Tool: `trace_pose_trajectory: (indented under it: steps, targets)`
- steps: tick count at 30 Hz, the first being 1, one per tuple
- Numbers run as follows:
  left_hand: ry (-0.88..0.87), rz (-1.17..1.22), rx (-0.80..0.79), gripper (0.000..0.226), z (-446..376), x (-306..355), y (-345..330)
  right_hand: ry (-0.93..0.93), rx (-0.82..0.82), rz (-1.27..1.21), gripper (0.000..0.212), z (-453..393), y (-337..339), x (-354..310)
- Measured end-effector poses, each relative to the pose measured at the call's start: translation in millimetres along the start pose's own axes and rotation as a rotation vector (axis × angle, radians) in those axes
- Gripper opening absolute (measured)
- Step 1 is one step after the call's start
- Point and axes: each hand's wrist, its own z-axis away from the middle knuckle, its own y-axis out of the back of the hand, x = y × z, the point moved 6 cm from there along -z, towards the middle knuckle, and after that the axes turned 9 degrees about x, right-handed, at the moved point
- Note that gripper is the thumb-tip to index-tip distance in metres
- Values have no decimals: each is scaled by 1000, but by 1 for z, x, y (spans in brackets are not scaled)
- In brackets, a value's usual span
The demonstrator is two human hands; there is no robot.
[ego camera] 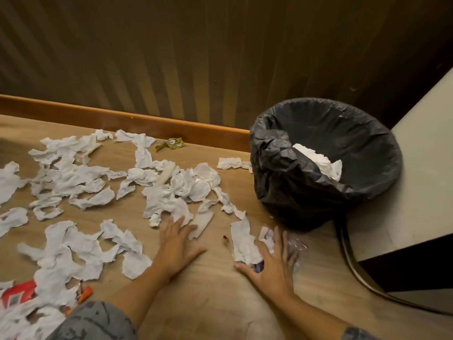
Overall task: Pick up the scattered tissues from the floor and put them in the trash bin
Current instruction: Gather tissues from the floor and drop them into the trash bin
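On the floor point(220, 278) by the bin point(326, 165), left hand point(179, 244) flat and spread, empty, right hand point(272, 261) spread over a tissue point(245, 244), tissues point(73, 177) scattered left.

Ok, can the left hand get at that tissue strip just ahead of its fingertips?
Probably yes. The left hand lies open on the floor, its fingertips already at the tissue strip, with nothing lying over it.
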Motion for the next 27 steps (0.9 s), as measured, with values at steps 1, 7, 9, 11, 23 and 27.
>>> trace_pose_trajectory:
  steps: [1,7,9,11,23,27]
  targets:
    - [-45,62,67,53,5,0,2,59,24,-45,73,0,0,-5]
    - [-212,192,202,20,50,17,0,263,-31,-260,36,13,4,-20]
    - [-148,274,202,28,62,19,-3,298,-48,-254,22,12,17,-25]
    - [-72,347,223,32,67,22,0,291,-118,-195,19,5,33,-31]
    - [296,622,588,24,36,15,89,351,-134,18,9,-65,127,-118]
    - [320,523,702,31,30,-7,106,269,-64,-173,15,-87,121,-131]
